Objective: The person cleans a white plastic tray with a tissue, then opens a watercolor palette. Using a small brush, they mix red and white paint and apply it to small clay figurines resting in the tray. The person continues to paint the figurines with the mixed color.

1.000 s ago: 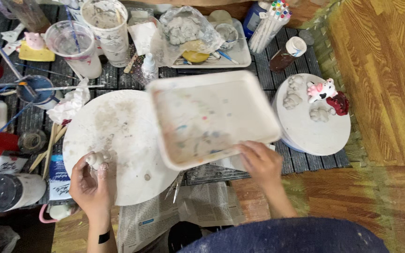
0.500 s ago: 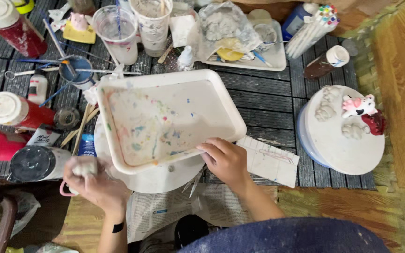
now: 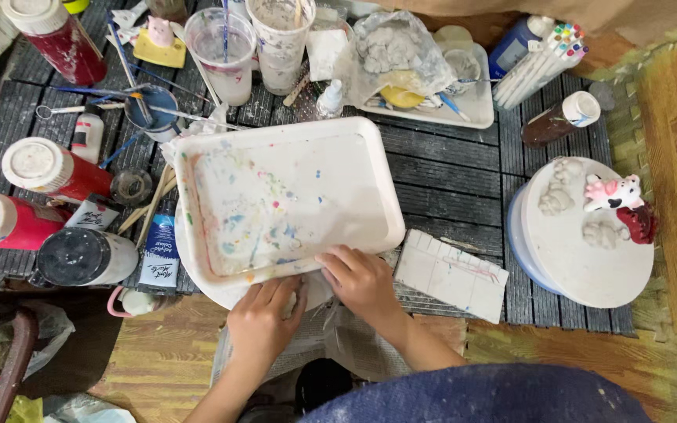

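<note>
A white rectangular tray [image 3: 291, 196] stained with paint specks lies on top of a round white board [image 3: 221, 294], which shows only at its near edge. My right hand [image 3: 362, 282] grips the tray's near rim. My left hand [image 3: 264, 317] rests closed on the round board just under that rim, with a small pale lump partly showing beside its fingers. What my left hand holds is mostly hidden.
Red paint bottles [image 3: 52, 168] and a dark-capped jar [image 3: 80, 254] stand at the left. Cups with brushes [image 3: 225, 51], a second tray with grey clay [image 3: 432, 74], markers [image 3: 538, 55], a round stand with small clay figures [image 3: 581, 235] and a white mould [image 3: 452, 274] surround the tray.
The tray has come down from a tilted, raised hold and now lies flat over the round board. My left hand moved right from the board's left edge to the tray's near rim.
</note>
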